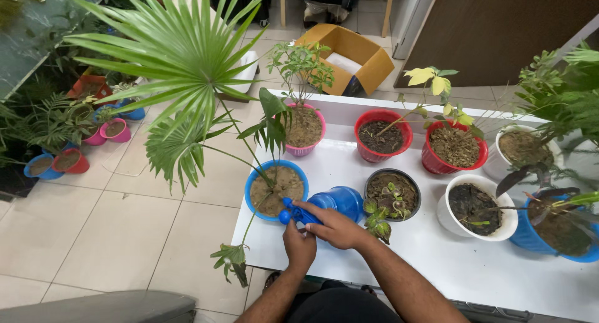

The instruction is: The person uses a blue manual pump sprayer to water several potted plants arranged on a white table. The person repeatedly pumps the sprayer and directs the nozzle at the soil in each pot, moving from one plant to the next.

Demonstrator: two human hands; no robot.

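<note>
Here, both hands grip a blue spray bottle (331,204) at the table's (437,260) front edge: left hand (299,245) clenched beneath the nozzle, right hand (337,226) steadying on top (nozzle aimed into the blue pot (276,189), palm plant (181,61) inside).

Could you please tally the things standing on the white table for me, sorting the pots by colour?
Blue pots: 2
Red pots: 2
White pots: 2
Pink pot: 1
Black pot: 1
Blue spray bottle, held by the left hand and right hand: 1
Total on the table: 9
</note>
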